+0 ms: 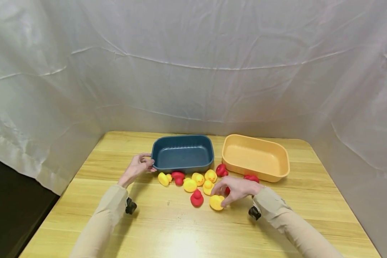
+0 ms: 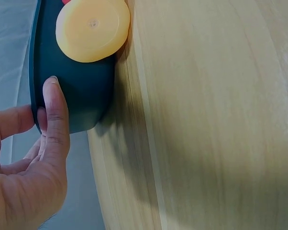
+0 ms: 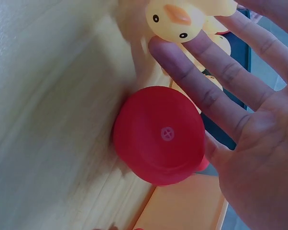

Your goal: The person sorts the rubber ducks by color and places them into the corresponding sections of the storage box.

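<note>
At the left end of the dark blue bin, my left hand holds its rim between thumb and fingers. The left wrist view shows that thumb against the bin's outer wall. My right hand reaches over the table with thumb and fingers on either side of a yellow rubber duck. In the right wrist view this duck's head is at the fingertips. Under the palm a red rubber duck lies with its base toward the camera. Another red duck is left of the pinched one.
An orange bin stands right of the blue one. Several yellow and red ducks lie along the bins' front, including a yellow duck near the left hand and a red duck between the bins. A pale curtain hangs behind the wooden table.
</note>
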A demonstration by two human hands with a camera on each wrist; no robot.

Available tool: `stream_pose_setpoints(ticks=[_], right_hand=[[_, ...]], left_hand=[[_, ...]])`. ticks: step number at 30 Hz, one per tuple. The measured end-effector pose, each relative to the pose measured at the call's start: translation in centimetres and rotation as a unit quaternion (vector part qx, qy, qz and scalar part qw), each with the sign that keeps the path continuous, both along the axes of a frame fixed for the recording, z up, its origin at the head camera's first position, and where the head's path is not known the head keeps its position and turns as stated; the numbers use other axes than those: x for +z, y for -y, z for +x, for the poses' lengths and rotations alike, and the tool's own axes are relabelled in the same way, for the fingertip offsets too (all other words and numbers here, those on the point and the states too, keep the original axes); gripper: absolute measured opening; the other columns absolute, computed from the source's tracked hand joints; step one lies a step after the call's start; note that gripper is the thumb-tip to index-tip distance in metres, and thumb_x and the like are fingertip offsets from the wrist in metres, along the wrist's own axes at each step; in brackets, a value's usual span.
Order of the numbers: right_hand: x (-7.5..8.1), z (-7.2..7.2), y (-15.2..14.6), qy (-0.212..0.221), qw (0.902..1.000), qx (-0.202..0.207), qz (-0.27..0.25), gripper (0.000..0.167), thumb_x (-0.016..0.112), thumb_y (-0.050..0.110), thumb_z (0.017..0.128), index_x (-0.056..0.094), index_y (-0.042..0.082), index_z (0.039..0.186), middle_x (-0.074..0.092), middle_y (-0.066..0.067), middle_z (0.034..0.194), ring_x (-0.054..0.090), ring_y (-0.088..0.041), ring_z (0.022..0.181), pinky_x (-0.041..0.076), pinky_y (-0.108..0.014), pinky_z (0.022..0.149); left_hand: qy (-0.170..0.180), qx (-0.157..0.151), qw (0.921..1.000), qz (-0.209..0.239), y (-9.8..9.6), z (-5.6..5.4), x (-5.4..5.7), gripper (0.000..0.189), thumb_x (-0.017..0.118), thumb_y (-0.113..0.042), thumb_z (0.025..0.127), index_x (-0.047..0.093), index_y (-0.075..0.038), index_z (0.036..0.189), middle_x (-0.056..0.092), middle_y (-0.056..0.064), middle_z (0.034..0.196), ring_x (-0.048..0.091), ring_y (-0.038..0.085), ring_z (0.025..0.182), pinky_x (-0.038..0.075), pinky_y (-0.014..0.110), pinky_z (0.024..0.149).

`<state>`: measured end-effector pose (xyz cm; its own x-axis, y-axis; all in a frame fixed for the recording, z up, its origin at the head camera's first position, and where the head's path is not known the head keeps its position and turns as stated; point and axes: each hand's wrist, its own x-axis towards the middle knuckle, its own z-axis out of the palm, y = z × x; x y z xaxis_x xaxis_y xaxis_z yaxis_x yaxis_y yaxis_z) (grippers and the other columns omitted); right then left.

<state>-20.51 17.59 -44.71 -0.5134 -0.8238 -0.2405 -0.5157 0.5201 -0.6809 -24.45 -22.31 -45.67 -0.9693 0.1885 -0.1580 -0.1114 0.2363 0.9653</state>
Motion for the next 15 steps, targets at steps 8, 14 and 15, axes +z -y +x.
stream_pose_setpoints(ticks=[8,14,15], right_hand=[[0.2,-0.15,0.0,0.01,0.9997,-0.003,-0.022,0.041,0.081,0.019,0.084,0.069,0.009,0.123,0.072,-0.002,0.115,0.063,-0.005,0.097,0.058,-0.034,0.09],[0.38,-0.39,-0.12,0.018,0.9986,-0.014,-0.047,0.041,0.08,0.021,0.085,0.068,0.009,0.123,0.072,-0.002,0.113,0.063,-0.006,0.094,0.06,-0.043,0.089],[0.38,-0.45,-0.15,0.021,0.9983,-0.017,-0.052,0.041,0.08,0.022,0.085,0.068,0.009,0.123,0.072,-0.003,0.113,0.063,-0.006,0.094,0.061,-0.045,0.088]], left_hand=[[0.002,0.002,1.0,-0.002,-0.12,0.08,-0.1,0.049,0.051,-0.001,0.102,0.033,0.019,0.143,0.067,0.014,0.092,0.073,0.012,0.074,0.064,0.04,0.085],[0.004,0.005,1.0,0.0,-0.08,0.12,-0.02,0.049,0.051,-0.001,0.102,0.034,0.018,0.143,0.065,0.01,0.09,0.073,0.012,0.074,0.064,0.038,0.084],[0.003,0.003,1.0,0.002,-0.09,0.11,-0.02,0.05,0.051,-0.001,0.102,0.033,0.019,0.143,0.065,0.01,0.09,0.073,0.012,0.074,0.064,0.038,0.084]])
